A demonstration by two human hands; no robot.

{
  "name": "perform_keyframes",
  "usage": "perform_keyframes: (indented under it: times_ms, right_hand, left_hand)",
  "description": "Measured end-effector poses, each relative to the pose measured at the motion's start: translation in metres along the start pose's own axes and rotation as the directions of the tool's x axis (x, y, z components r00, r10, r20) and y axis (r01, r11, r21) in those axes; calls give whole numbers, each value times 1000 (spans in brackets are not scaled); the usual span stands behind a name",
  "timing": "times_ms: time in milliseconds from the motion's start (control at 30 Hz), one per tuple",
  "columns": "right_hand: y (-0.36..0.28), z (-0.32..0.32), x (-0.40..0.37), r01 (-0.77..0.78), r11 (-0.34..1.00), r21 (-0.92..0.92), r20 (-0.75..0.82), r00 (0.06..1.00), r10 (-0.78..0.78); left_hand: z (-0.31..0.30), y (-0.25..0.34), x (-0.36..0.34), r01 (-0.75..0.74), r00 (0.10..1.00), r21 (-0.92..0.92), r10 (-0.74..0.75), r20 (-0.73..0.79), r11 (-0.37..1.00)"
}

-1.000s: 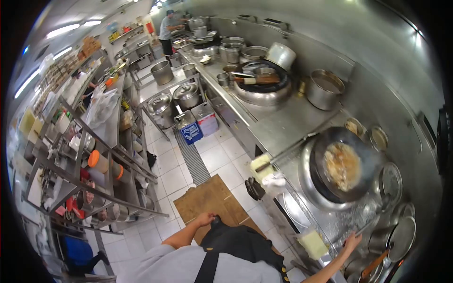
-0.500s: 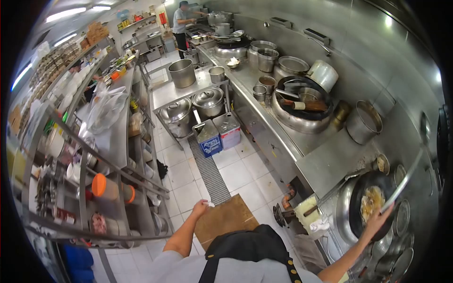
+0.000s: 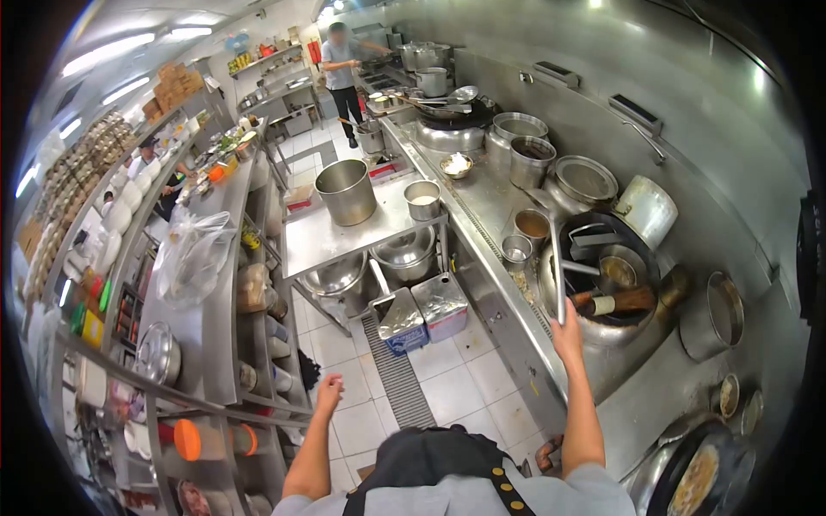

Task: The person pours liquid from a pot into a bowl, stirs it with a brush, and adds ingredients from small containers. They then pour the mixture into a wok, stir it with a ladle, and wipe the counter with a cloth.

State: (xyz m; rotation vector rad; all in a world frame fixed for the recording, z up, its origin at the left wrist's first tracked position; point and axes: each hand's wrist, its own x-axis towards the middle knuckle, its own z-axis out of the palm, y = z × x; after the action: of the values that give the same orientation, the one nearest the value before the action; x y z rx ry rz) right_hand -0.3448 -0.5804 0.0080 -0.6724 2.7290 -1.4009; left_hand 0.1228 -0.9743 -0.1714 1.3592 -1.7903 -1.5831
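Observation:
My right hand (image 3: 568, 335) grips the end of a long-handled metal ladle (image 3: 557, 258). Its shaft points away from me, and its head reaches toward the small pots, too blurred to tell if it touches one. Near that head stand a pot of brown liquid (image 3: 532, 225) and a small metal cup (image 3: 516, 249). Just right of my right hand, a dark wok (image 3: 647, 322) holds a brush (image 3: 632, 300) and a small saucepan (image 3: 618, 272). My left hand (image 3: 329, 394) hangs over the floor with curled fingers; what they hold, if anything, is hidden.
At lower right, a wok with food (image 3: 693, 482) sits on the range. Ahead, a steel table (image 3: 301, 245) bears a large pot (image 3: 345, 191). Shelving (image 3: 232, 391) runs along my left. A person (image 3: 340, 73) stands at the far stove, and others are behind the left shelves.
My right hand has swung the ladle forward and left, from beside the food wok to the pots farther up the counter. My left hand has shifted left. The view has turned and moved forward.

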Motion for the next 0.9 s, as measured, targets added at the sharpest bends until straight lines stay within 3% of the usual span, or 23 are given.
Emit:
perform_keyframes:
  times_ms: [33, 67, 167, 233, 267, 300, 333, 400, 467, 533, 600, 733, 900]
  right_hand:
    - [8, 29, 41, 83, 996, -21, -17, 996, -83]
    - [-2, 52, 79, -24, 997, -66, 52, 998, 28]
    - [-18, 138, 186, -6, 992, -128, 60, 998, 14]
    - [-32, 193, 252, 93, 978, -186, 56, 995, -84]
    - [-45, 218, 276, 27, 972, -233, 87, 996, -7]
    - [-65, 240, 307, -34, 960, -279, 92, 994, 62]
    - [-71, 265, 337, 7, 942, -337, 97, 995, 27]
    - [-92, 307, 389, 23, 927, -375, 66, 998, 2]
    - [-116, 343, 436, 66, 882, -466, 153, 988, 7]
    - [-132, 370, 478, 133, 844, -519, 178, 983, -45]
    - [-130, 395, 506, 188, 807, -560, 207, 975, -84]
    - [-105, 407, 546, 257, 727, -637, 266, 958, -106]
    - [-75, 336, 499, 280, 603, -747, 292, 953, -82]
  left_hand:
    - [-4, 5, 22, -5, 999, 17, 6, -41, 1000]
    - [-5, 15, 48, -10, 996, 34, 13, -86, 999]
    - [3, 92, 118, -123, 975, 15, 123, -187, 992]
    - [10, 139, 186, -262, 934, 25, 260, -247, 965]
    - [13, 162, 216, -274, 922, 24, 270, -276, 961]
    - [19, 195, 257, -307, 906, 16, 298, -301, 951]
    - [23, 217, 297, -336, 902, -26, 313, -298, 942]
    - [25, 217, 413, -375, 855, 41, 362, -371, 926]
    - [35, 284, 460, -131, 950, -267, 44, -309, 955]
    - [37, 311, 521, -54, 967, -292, -24, -254, 955]
    - [42, 339, 559, 178, 945, -330, -254, -204, 927]
    - [57, 356, 619, 202, 918, -328, -295, -265, 923]
    - [54, 332, 670, 165, 871, -222, -247, -424, 961]
